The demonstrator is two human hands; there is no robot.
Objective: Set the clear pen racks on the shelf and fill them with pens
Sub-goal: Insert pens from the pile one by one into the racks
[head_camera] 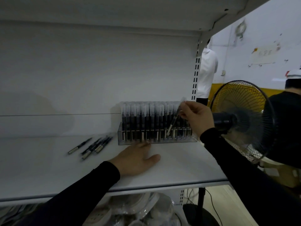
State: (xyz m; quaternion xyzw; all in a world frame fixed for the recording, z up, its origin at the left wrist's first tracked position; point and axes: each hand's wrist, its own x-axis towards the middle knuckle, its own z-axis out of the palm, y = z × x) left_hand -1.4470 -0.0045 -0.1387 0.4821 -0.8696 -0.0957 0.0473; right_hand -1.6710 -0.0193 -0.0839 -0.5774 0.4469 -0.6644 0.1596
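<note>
A clear pen rack (156, 141) stands on the white shelf (179, 168) against the back wall, holding several dark pens with clear caps. My right hand (197, 116) pinches one pen (175, 119) by its upper part; the pen leans with its lower end in the rack's front row at the right. My left hand (138, 159) rests flat on the shelf with fingers straight, fingertips touching the rack's front wall. Several loose pens (92, 146) lie on the shelf to the left of the rack.
A standing fan (239, 118) is close to the right of the shelf, by my right arm. Another shelf board hangs overhead. Below are wrapped white goods (138, 209). Two people stand behind at the right.
</note>
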